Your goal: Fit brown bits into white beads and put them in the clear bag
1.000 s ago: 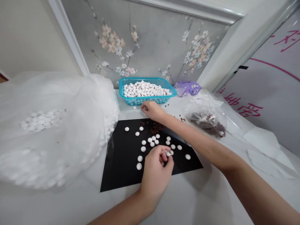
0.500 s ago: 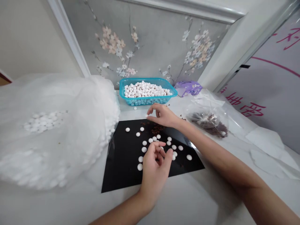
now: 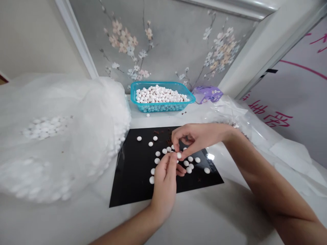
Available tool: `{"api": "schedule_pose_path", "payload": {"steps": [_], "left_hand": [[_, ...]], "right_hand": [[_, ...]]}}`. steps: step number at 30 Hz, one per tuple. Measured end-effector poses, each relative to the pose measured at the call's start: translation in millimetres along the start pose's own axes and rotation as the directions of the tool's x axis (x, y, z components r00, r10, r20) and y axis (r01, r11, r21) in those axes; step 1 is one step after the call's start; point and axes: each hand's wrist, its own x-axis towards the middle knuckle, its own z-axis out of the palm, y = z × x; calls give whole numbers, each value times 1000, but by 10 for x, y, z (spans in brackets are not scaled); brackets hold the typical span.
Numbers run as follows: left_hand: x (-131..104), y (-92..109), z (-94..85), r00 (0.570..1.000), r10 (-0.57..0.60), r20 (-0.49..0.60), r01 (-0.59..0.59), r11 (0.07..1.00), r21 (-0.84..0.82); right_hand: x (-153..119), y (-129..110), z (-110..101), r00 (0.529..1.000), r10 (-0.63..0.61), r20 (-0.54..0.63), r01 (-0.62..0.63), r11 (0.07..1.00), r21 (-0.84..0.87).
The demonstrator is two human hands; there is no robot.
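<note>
Over the black sheet (image 3: 133, 183) my two hands meet at the fingertips around a small white foam ball (image 3: 179, 155). My right hand (image 3: 192, 137) pinches the ball from the far right, its other fingers curled. My left hand (image 3: 166, 177) touches the ball's near left side with thumb and forefinger pressed together; its lower fingers are bent beneath. Several white balls (image 3: 157, 153) lie loose on the sheet around both hands. A small heap of dark brown bits (image 3: 169, 139) is partly hidden behind my right hand.
At the back stands a blue basket (image 3: 163, 108) full of white balls. A big translucent bag (image 3: 102, 112) of white balls fills the left. A purple packet (image 3: 208, 94) and a clear plastic bag (image 3: 230, 112) lie on the right, the latter partly behind my right forearm.
My right hand has come back toward me and rightward, from the sheet's far edge to my left hand. My left fingers have closed from a loose curl into a pinch at the ball.
</note>
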Motion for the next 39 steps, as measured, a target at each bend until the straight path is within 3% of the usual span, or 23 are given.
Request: {"api": "schedule_pose_path", "payload": {"steps": [3,5,7,8,13,18,27,32,36,39], "left_hand": [[-5,1,0,1000,13,25,-13,1000,14],[-7,-2,4,999,19,35,-20,1000,17],[-5,-6,8,999,25,45,-26,999,24],[-4,-7,9,998,27,50,-28,999,27],[-3,-1,12,998,27,57,-29,999,34],[-7,-11,14,998,28,56,-30,999,40],[-4,-10,16,998,31,52,-34,998,44],[-3,-16,10,998,35,50,-37,999,40],[-3,-15,9,998,44,37,-45,998,40],[-5,-7,13,999,36,25,-37,999,38]], "right_hand": [[27,68,5,999,-11,-42,11,1000,-4],[116,178,46,975,-4,-223,-14,997,-75],[239,318,116,841,-42,-540,-105,966,-238],[299,385,154,807,-83,-584,-141,934,-327],[443,549,270,882,-126,-454,-156,831,-534],[432,532,256,891,-99,-442,-191,802,-565],[398,528,219,874,-127,-470,-79,915,-396],[447,544,235,883,-75,-464,-116,922,-369],[428,491,269,829,-62,-555,-139,940,-312],[317,397,393,724,-52,-688,-85,983,-164]]}}
